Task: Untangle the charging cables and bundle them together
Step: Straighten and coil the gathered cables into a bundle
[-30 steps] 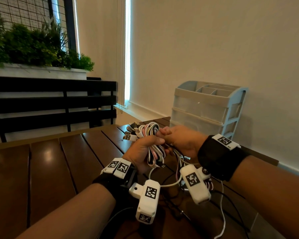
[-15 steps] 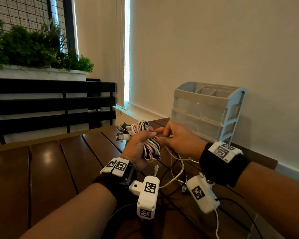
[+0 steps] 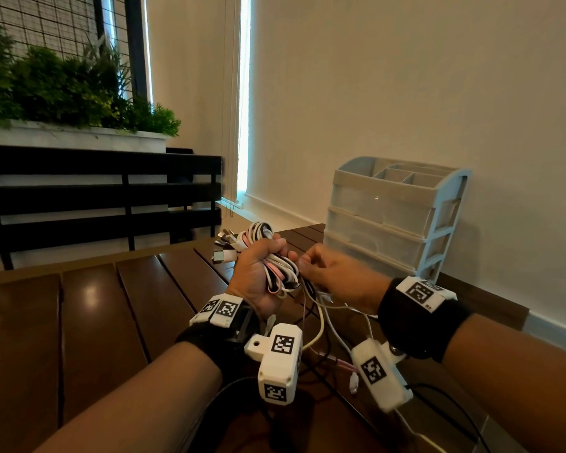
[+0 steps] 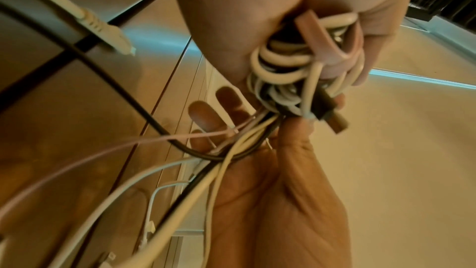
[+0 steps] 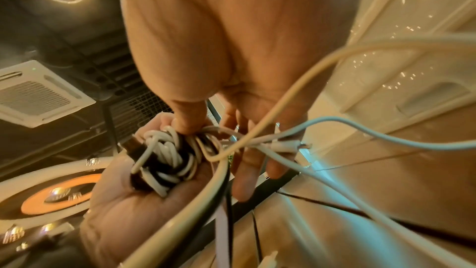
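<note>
The fingers [image 3: 276, 243] of the left hand [image 3: 258, 276], at centre frame, are curled tightly round the coiled bundle of cables [image 3: 275, 266], which is held above the table [image 3: 89, 308]. Just right of it, the right hand [image 3: 337, 276] meets the bundle's edge, thumb and fingertips closing on the loose strands [image 4: 231, 150] that trail from it toward the lower frame; exactly which strand it pinches I cannot tell. The risk, I judge, is that pulling on crossed tails tightens a knot, or that a plug [image 3: 353, 382] snags and drags loops from the coil.
</note>
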A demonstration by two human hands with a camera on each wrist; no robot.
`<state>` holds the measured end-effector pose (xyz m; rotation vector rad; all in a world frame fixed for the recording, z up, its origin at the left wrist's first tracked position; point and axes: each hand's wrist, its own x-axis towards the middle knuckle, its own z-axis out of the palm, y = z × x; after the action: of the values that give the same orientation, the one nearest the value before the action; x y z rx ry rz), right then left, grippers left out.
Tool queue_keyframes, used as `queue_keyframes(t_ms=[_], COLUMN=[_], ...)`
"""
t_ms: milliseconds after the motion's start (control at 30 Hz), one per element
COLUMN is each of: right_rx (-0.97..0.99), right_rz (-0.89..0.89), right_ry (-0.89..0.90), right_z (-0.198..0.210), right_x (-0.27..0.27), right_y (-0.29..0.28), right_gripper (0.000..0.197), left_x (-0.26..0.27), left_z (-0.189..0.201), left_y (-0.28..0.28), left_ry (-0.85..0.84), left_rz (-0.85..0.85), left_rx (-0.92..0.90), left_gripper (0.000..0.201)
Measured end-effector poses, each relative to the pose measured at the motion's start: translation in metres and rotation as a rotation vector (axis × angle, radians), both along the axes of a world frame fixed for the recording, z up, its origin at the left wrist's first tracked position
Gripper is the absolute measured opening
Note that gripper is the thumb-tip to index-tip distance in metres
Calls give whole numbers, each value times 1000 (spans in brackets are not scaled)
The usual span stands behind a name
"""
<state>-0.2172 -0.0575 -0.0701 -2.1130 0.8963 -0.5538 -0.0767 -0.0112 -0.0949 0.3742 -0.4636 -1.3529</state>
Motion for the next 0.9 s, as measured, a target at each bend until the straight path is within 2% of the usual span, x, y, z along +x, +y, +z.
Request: queue_keyframes(t_ms=[100,200,300,500,600,767,833,900], right_rx=[148,313,448,205,29,19,-155,-380], right_rz=[89,192,315,190,183,174,184,217], right_ry=[-49,-113,-99,211,365,415,491,609], right_z=[-4,-5,-3,4,8,7,6,3], right_x=[-1,-6,-9,1,4,2,2,3], right_y=[2,0,-2,7,7,9,9,7], right_gripper=[25,43,47,8,18,19,17,23], left_x=[-1,-1,-1,-1,0,-3,-4,-3], left_z=[0,-1,0,-5,-4,-1,-1,-1], left_y=[1,1,0,-4,-2,4,4,4], left_ry=[-2,-12,-11,-94,-124,-168,-185,-215], left_rz=[-40,-60,-32,3,-4,2,-4,2], left_rx=[-20,-87,-96,-76,-70,-63,-66,-53], left_gripper=[6,9,9,11,11,11,11,14])
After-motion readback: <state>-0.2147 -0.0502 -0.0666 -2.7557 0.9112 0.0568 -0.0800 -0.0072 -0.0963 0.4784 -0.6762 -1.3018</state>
